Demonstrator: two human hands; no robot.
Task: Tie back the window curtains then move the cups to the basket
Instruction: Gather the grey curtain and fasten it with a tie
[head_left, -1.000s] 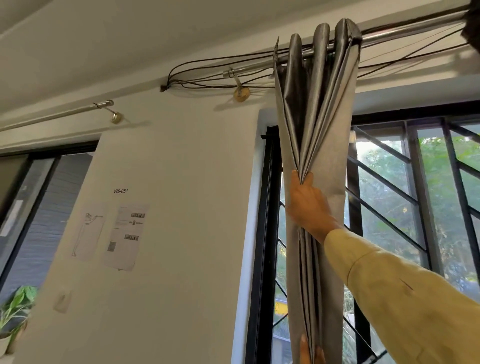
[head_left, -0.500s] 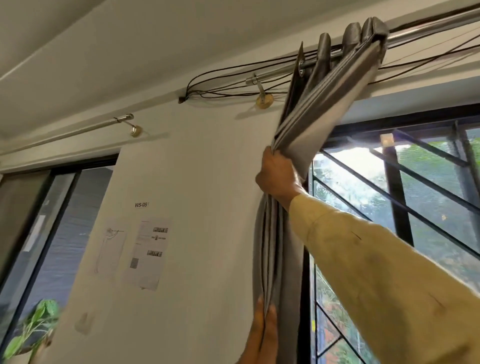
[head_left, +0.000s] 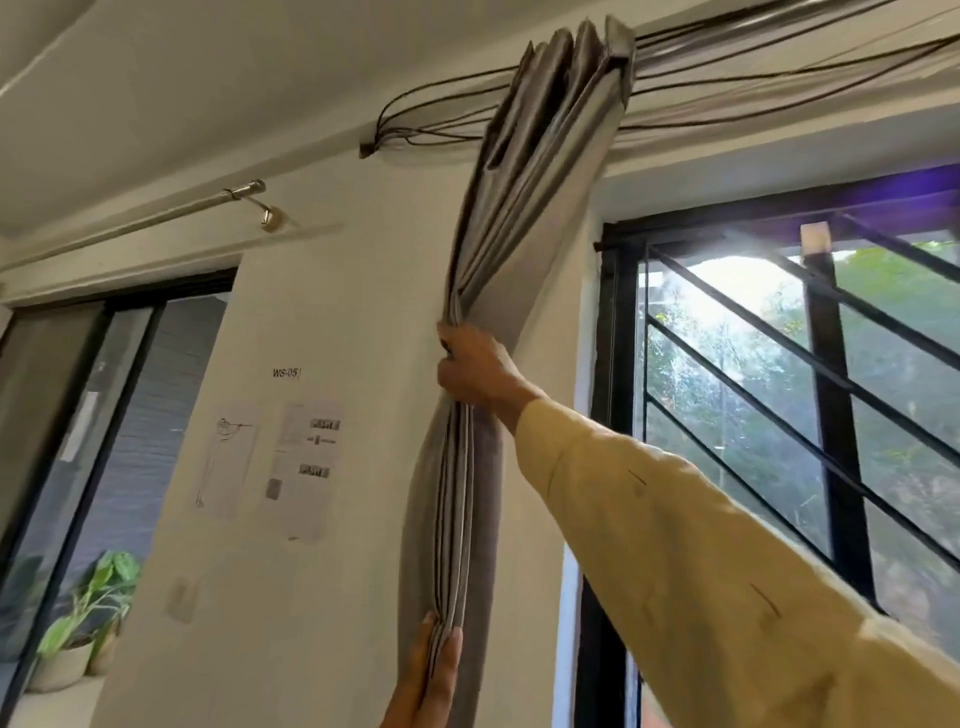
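Nearest us, at six o'clock, our left hand lies with straight fingers flat against the gathered curtain, we judge to keep the lower pleats stacked. Further up, near the centre, our right hand reaches from a yellow sleeve. Its fingers curl tight round the bunched folds, holding the cloth against the wall strip, clear of the window at three o'clock. No tie shows on it yet. Beyond, at eight o'clock, a pale pot holds a leafy plant. Cups and basket are out of sight. At twelve o'clock the curtain's top pleats crowd together under the ceiling.
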